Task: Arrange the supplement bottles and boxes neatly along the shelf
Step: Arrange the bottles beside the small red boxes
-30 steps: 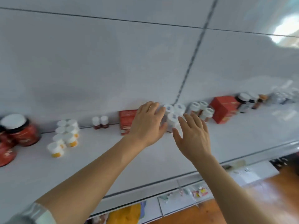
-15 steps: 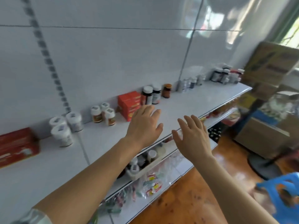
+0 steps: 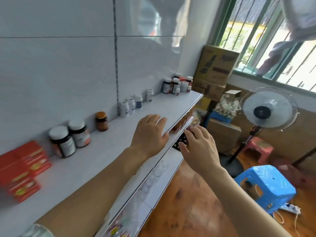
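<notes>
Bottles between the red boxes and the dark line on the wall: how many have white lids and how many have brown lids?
White-lid bottles: 2
Brown-lid bottle: 1
Total: 3

- Looks like a small shop or pharmacy back room, not some big store.
- Long white shelf (image 3: 95, 161) on a tiled wall, running off past the left hand (image 3: 150, 135), lined with supplement bottles (image 3: 70, 137) and red boxes (image 3: 22, 170) like stock on display.
- More packaged goods on the lower shelf (image 3: 153, 190) under both hands.
- Beyond the right hand (image 3: 200, 147): stacked cardboard cartons (image 3: 215, 69), standing fan (image 3: 268, 112), plastic stools (image 3: 266, 185), barred window (image 3: 266, 31).
</notes>
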Demonstrator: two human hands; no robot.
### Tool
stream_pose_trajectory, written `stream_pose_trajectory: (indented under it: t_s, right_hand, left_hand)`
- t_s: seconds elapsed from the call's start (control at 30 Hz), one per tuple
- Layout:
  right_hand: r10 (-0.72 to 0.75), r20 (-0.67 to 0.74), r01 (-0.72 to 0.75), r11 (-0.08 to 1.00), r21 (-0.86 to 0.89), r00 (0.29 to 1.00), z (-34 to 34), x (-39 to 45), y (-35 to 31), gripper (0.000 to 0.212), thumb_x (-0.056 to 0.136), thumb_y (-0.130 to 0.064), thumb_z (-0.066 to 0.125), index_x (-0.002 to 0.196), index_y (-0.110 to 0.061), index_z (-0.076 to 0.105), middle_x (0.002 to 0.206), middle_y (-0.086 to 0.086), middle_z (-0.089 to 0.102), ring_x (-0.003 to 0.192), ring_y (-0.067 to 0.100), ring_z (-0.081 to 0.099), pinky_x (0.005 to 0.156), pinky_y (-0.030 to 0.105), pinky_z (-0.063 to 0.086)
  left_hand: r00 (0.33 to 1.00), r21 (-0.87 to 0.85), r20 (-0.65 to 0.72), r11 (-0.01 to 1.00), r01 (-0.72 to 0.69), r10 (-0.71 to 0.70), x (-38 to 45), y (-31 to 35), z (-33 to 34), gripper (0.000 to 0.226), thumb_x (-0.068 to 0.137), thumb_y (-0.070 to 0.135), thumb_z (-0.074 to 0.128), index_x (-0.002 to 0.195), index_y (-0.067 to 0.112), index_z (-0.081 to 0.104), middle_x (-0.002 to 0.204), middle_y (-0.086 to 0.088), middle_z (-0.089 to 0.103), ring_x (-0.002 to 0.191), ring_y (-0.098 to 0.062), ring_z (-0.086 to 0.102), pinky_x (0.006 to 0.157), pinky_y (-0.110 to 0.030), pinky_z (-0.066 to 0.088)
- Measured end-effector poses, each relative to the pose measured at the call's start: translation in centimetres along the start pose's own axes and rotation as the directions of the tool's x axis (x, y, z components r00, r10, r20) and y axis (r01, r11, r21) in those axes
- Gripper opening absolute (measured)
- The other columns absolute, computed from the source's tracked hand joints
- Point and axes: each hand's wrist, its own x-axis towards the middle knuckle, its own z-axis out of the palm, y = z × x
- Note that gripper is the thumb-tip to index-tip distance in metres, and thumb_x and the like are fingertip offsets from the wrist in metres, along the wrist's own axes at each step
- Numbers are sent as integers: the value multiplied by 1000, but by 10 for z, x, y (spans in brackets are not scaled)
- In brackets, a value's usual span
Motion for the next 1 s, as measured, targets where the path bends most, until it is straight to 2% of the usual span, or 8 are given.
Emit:
stream_pose_trajectory:
  t_s: [0.17, 0.33, 0.57, 0.7, 0.83, 1.0]
  right_hand:
    - [48, -12, -48, 998, 33, 999, 25, 51, 50, 45, 93, -41, 57, 128, -13, 61, 130, 8, 60, 132, 32, 44, 110, 46, 38]
    - [53, 4, -53, 993, 107, 999, 66, 111, 112, 46, 94, -41, 52, 131, -15, 59, 132, 4, 59, 133, 28, 42, 109, 47, 39]
    - [-58, -17, 60, 984, 170, 998, 111, 210, 210, 40, 94, -35, 57, 128, -14, 61, 129, 4, 61, 129, 28, 46, 109, 46, 41]
    - [-142, 21, 136, 974, 180, 990, 130, 273, 258, 42, 97, -39, 49, 133, -18, 58, 134, 1, 58, 132, 25, 42, 109, 46, 40]
    - [-206, 44, 194, 962, 193, 978, 156, 333, 285, 45, 98, -39, 51, 138, -19, 53, 141, 2, 53, 138, 26, 37, 113, 44, 35]
    - [-300, 41, 284, 932, 227, 953, 206, 414, 298, 42, 96, -36, 54, 133, -15, 56, 134, 5, 57, 132, 28, 41, 106, 44, 42]
  left_hand:
    - [999, -22, 37, 999, -33, 34, 82, 9, 41, 52, 96, 40, 48, 142, 17, 46, 144, -6, 49, 135, -24, 40, 112, -37, 30]
    - [998, -15, 52, 999, -31, 32, 160, 16, 89, 50, 95, 39, 50, 140, 16, 49, 138, -6, 53, 129, -24, 45, 109, -38, 35]
    - [993, -5, 70, 995, 97, -97, 268, 35, 162, 50, 97, 38, 47, 141, 16, 46, 140, -5, 52, 129, -23, 44, 107, -37, 34]
    - [981, -1, 47, 982, 191, -190, 326, 42, 193, 49, 97, 40, 46, 140, 15, 48, 138, -5, 54, 127, -25, 46, 105, -38, 37]
    - [965, -4, 43, 965, 261, -260, 371, 38, 220, 48, 97, 40, 47, 139, 16, 50, 136, -5, 56, 124, -26, 48, 102, -39, 41]
    - [943, -18, -9, 943, 332, -332, 431, 13, 260, 37, 95, 36, 51, 127, 17, 57, 122, -5, 62, 110, -26, 55, 88, -38, 47]
